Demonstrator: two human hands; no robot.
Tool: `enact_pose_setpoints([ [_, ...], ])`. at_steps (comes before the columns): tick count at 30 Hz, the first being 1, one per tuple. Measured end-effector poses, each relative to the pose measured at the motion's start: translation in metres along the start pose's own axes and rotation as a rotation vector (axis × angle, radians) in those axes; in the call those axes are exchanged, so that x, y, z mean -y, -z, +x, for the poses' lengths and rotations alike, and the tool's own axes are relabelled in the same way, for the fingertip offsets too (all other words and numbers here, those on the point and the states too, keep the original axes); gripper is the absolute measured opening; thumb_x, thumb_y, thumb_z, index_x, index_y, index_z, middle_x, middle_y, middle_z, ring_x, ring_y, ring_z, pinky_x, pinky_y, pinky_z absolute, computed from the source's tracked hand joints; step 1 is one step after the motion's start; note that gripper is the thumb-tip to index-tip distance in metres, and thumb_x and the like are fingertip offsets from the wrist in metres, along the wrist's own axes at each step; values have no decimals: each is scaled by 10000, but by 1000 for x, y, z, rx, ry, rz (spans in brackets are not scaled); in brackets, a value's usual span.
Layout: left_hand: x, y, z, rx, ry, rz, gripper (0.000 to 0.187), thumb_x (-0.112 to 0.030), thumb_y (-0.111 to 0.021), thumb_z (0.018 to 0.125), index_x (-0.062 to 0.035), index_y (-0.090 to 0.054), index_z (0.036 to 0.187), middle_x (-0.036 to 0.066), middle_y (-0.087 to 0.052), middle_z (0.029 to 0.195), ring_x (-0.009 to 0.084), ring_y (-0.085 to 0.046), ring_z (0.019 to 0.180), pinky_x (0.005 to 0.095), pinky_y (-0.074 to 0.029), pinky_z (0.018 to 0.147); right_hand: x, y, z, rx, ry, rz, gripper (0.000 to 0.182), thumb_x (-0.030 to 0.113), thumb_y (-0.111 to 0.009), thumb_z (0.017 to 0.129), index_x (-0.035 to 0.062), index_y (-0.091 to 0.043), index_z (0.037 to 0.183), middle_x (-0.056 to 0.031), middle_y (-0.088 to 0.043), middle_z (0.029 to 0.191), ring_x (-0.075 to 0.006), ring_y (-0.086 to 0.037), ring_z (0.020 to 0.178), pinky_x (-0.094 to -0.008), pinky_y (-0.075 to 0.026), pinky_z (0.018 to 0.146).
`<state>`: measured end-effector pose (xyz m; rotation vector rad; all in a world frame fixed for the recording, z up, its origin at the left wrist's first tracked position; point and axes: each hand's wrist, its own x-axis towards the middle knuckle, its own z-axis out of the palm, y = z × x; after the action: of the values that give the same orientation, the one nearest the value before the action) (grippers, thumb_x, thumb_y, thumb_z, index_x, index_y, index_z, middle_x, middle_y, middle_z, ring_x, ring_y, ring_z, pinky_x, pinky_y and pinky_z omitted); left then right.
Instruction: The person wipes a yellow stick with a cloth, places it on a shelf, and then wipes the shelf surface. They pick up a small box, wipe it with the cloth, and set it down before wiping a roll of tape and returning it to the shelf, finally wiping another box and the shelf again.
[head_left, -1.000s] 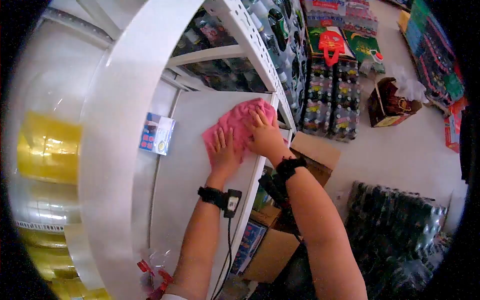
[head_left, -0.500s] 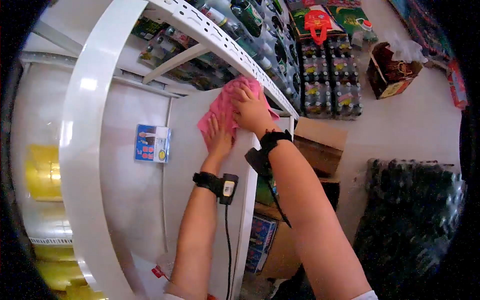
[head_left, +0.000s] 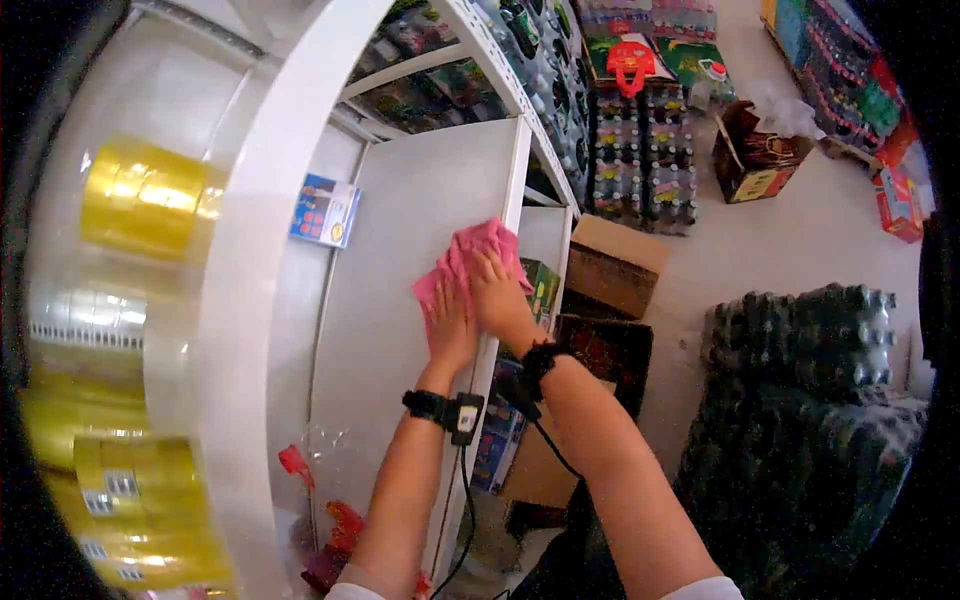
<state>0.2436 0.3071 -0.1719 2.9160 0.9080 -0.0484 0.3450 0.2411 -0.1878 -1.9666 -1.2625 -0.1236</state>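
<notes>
A pink cloth (head_left: 462,262) lies bunched on the white shelf board (head_left: 420,200), near its right edge. My left hand (head_left: 452,325) rests flat on the cloth's lower part, fingers stretched out and pressing down. Beside it, my right hand (head_left: 497,300) has its fingers curled over the cloth's right side, gripping it. Fingertips of both hands are partly sunk in the folds. Each wrist wears a black strap with a small device and cable.
A blue-and-white box (head_left: 325,210) stands at the shelf's back edge. A white upright (head_left: 265,250) rises at left, by yellow rolls (head_left: 150,200). Red-tipped items (head_left: 340,525) lie low on the shelf. Cardboard boxes (head_left: 615,265) and wrapped bottle packs (head_left: 800,430) stand on the floor.
Both hands have drawn the pink cloth along the shelf toward me, away from the far end. The view has shifted, showing more of the yellow rolls and red items.
</notes>
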Motion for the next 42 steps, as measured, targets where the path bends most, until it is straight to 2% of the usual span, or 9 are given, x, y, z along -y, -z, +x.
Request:
enact_pose_setpoints([
  [17, 23, -9, -383, -93, 27, -221, 559, -170, -391, 806, -26, -154, 1291, 198, -201, 1310, 352, -197, 1201, 433, -138, 987, 223, 17, -290, 256, 12, 480, 308, 46, -507, 680, -61, -507, 969, -195, -355, 1187, -366, -295, 1124, -367, -296, 921],
  [20, 4, 26, -427, -42, 152, -485, 503, -186, -364, 830, 9, -212, 1268, 206, -237, 1289, 313, -290, 1159, 401, -236, 950, 251, 60, -307, 507, -335, 869, 318, 69, -522, 714, -37, -506, 1013, -172, -444, 1108, -296, -419, 1030, -332, -362, 844],
  [22, 0, 52, -459, 240, 385, -849, 468, -227, -370, 852, 48, -290, 1222, 184, -357, 1218, 243, -395, 1083, 341, -322, 890, 256, 67, -331, 599, -377, 923, 298, 86, -512, 746, -33, -505, 1019, -146, -493, 1038, -248, -465, 948, -310, -386, 793],
  [24, -2, 83, -480, 228, 521, -995, 452, -250, -387, 853, 47, -338, 1191, 160, -414, 1161, 212, -419, 1054, 319, -338, 875, 255, 81, -339, 690, -424, 978, 280, 104, -501, 778, -29, -505, 1025, -121, -542, 968, -199, -511, 866, -288, -410, 742],
  [28, 0, 94, -500, 34, 618, -1432, 383, -287, -420, 841, 12, -468, 1076, 85, -545, 976, 202, -502, 938, 299, -359, 848, 252, 122, -321, 814, -792, 1378, 236, 146, -467, 822, -16, -526, 984, -59, -571, 866, -133, -526, 769, -252, -425, 700],
  [31, -11, 117, -485, 31, 492, -1413, 412, -304, -418, 844, -1, -427, 1123, 89, -505, 1065, 196, -469, 1000, 303, -339, 879, 255, 164, -281, 840, -923, 1606, 245, 160, -447, 826, -3, -515, 995, -58, -558, 885, -145, -523, 814, -252, -418, 745],
  [34, -20, 129, -461, -53, 388, -1371, 474, -331, -435, 837, -14, -359, 1182, 91, -437, 1162, 195, -427, 1055, 304, -323, 904, 251, 170, -254, 761, -1092, 1848, 389, 117, -405, 797, 17, -371, 1172, -119, -450, 1143, -220, -477, 997, -326, -398, 842],
  [37, -41, 145, -443, -200, 427, -1874, 486, -191, -509, 808, -4, -310, 1209, 85, -388, 1195, 151, -393, 1073, 266, -338, 878, 246, 179, -231, 752, -1057, 1987, 425, 110, -398, 797, 31, -318, 1207, -117, -405, 1182, -231, -460, 1020, -327, -380, 871],
  [42, -45, 151, -406, -177, 418, -1621, 435, -134, -571, 760, 13, -412, 1137, 66, -473, 1077, 130, -445, 983, 249, -353, 848, 224, 179, -206, 814, -945, 1911, 377, 116, -426, 805, 20, -377, 1166, -101, -490, 1081, -215, -497, 969, -321, -397, 856],
])
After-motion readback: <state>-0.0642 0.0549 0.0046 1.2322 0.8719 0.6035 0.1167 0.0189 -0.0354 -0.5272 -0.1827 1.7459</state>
